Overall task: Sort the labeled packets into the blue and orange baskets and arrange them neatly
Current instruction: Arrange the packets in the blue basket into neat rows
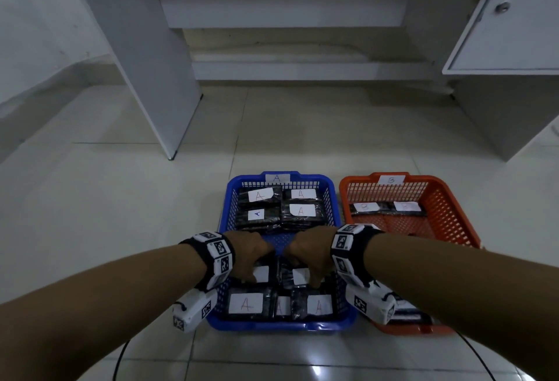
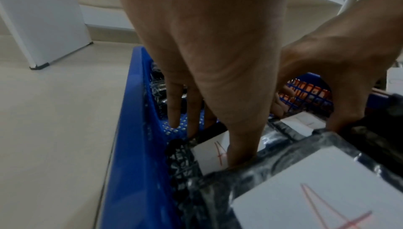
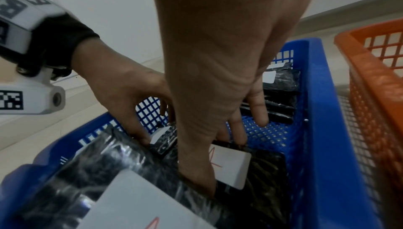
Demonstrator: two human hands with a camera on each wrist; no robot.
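The blue basket (image 1: 281, 324) marked A holds several black packets with white A labels, in a far row (image 1: 281, 208) and a near row (image 1: 245, 305). Both hands reach into its middle row. My left hand (image 1: 252, 255) (image 2: 218, 112) grips the left middle packet (image 1: 261, 273) (image 2: 209, 151), thumb on the near edge, fingers over the far edge. My right hand (image 1: 308, 255) (image 3: 207, 129) grips the right middle packet (image 1: 299, 276) (image 3: 233, 167) the same way. The orange basket (image 1: 405, 176) marked B holds two B packets (image 1: 387, 208) at its far end.
The baskets sit side by side on a tiled floor. A white panel (image 1: 157, 78) stands to the back left and a white cabinet (image 1: 499, 17) to the back right. A black cable (image 1: 121, 359) lies near the left forearm. Dark packets (image 1: 408, 317) show under my right wrist.
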